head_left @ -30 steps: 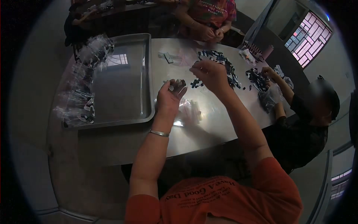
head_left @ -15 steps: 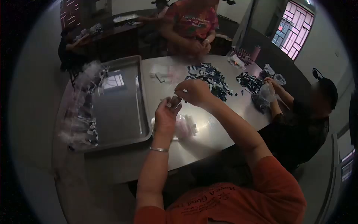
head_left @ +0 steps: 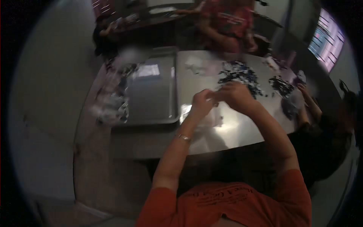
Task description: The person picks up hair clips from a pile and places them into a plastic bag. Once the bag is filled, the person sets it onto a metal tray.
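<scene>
My left hand point(head_left: 203, 103) and my right hand point(head_left: 238, 97) meet above the metal table point(head_left: 242, 130), fingertips close together and blurred. Both are closed, pinching at the same spot; whatever is between them is too small and smeared to name. Just below lie clear plastic bags point(head_left: 208, 119), partly covered by my left hand and forearm. Behind my right hand spreads a pile of small dark and white pieces point(head_left: 242, 72).
A large metal tray point(head_left: 153, 100) sits on the left, with filled clear bags point(head_left: 113, 102) along its outer side. A smaller pile of dark pieces point(head_left: 281, 86) lies near a co-worker's hands point(head_left: 307, 99) at right. Another person point(head_left: 227, 28) stands across the table.
My view has turned left, shifting the scene rightward. My left hand has turned from palm-up to closed, and its fingers have come together with those of my right hand.
</scene>
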Demonstrator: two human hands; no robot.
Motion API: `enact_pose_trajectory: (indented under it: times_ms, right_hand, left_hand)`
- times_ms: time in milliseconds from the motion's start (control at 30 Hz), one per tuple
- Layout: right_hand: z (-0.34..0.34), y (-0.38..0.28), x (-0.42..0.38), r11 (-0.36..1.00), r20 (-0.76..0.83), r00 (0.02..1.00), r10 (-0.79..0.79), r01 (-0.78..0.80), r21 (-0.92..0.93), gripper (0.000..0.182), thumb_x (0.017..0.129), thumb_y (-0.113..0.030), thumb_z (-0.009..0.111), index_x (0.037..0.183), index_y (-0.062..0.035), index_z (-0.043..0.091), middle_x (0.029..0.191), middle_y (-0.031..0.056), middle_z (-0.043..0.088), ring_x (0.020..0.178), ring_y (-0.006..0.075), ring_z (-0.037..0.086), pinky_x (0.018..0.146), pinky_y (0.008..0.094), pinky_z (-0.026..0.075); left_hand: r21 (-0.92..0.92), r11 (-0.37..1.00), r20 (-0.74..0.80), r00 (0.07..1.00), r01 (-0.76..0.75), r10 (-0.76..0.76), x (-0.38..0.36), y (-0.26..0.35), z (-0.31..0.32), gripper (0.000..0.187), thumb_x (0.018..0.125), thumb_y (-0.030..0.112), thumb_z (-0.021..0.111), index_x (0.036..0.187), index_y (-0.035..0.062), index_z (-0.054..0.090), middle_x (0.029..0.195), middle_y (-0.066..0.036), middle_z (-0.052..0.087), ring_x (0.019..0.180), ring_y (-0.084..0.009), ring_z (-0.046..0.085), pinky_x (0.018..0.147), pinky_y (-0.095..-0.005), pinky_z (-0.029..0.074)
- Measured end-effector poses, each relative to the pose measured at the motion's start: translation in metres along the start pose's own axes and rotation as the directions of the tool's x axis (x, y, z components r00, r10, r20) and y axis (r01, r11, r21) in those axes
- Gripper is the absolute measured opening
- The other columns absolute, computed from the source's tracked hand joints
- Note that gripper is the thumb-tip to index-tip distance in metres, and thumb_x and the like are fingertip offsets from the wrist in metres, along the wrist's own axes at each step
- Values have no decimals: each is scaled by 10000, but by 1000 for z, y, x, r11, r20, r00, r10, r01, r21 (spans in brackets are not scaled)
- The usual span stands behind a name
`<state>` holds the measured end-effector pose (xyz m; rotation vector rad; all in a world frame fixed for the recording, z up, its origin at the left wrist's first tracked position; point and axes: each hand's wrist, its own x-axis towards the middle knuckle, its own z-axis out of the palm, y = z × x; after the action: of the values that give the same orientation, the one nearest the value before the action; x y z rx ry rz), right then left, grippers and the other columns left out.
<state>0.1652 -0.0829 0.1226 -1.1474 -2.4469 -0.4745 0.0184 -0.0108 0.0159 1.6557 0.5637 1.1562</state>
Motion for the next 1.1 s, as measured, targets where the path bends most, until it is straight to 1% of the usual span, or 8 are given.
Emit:
enact_pose_trajectory:
  times_ms: [67, 133, 200, 500, 667, 733, 1033, 1100]
  right_hand:
    - [-4, -8, 2, 997, -149, 988, 45, -35, 71, 241, 674, -58, 669, 914, -83, 661, 866, 76, 646, 795, 266, 624, 701, 358, 498]
    - [-7, -18, -1, 971, -322, 933, 162, -93, 221, 209, 734, -24, 659, 940, -51, 641, 927, 82, 634, 794, 241, 636, 650, 340, 516]
    - [0, -18, -14, 926, -389, 871, 300, -168, 338, 183, 779, -32, 660, 961, -45, 640, 932, 80, 628, 759, 191, 634, 590, 296, 506]
    - [116, 33, -85, 506, -144, 680, 719, -371, 778, 122, 808, -15, 620, 923, -37, 656, 868, 44, 629, 626, 89, 521, 563, 220, 431]
    - [124, 30, -91, 525, -178, 632, 755, -419, 741, 102, 816, -5, 606, 902, -30, 655, 800, 43, 635, 654, 95, 553, 582, 233, 446]
    - [120, 27, -89, 559, -131, 703, 699, -423, 713, 110, 806, 1, 610, 899, -33, 658, 811, 50, 637, 650, 115, 566, 580, 245, 455]
    - [105, 15, -80, 695, -39, 821, 570, -457, 555, 110, 753, -9, 619, 854, -38, 653, 818, 94, 630, 668, 239, 626, 599, 301, 500]
    - [105, 13, -80, 727, -66, 844, 533, -417, 546, 102, 747, -8, 615, 839, -36, 648, 813, 93, 631, 665, 248, 626, 595, 310, 505]
  left_hand:
    - [-183, 969, -28, 984, 167, -175, -10, 40, -8, 161, 771, 69, 661, 894, -22, 611, 811, -100, 673, 694, -133, 629, 649, -272, 513]
    - [84, 992, -235, 969, 95, -73, -17, 53, -23, 153, 748, 73, 658, 861, -22, 620, 777, -83, 664, 684, -122, 626, 614, -264, 503]
    - [-59, 991, -396, 908, 123, -136, -26, 56, -51, 162, 741, 101, 661, 851, -15, 633, 747, -63, 650, 662, -115, 605, 606, -254, 490]
    - [-145, 972, -714, 660, 188, -234, -49, 44, -214, 85, 790, 92, 622, 788, 26, 568, 712, -30, 571, 600, -108, 536, 505, -256, 409]
    - [38, 917, -790, 573, 398, -216, -28, 19, -276, 154, 759, 147, 615, 731, -1, 585, 658, -65, 576, 556, -148, 523, 514, -303, 412]
    - [334, 822, -822, 569, 462, 14, -12, -13, -311, 264, 721, 189, 632, 810, -60, 642, 752, -123, 657, 659, -212, 607, 634, -350, 474]
    - [539, 481, -818, 567, 691, 102, 36, -20, -346, 228, 700, 180, 583, 794, -7, 675, 859, -230, 653, 831, -401, 624, 740, -417, 494]
    - [675, 162, -736, 643, 720, 211, 30, -2, -321, 216, 712, 155, 574, 786, -23, 670, 875, -230, 651, 842, -403, 626, 749, -436, 499]
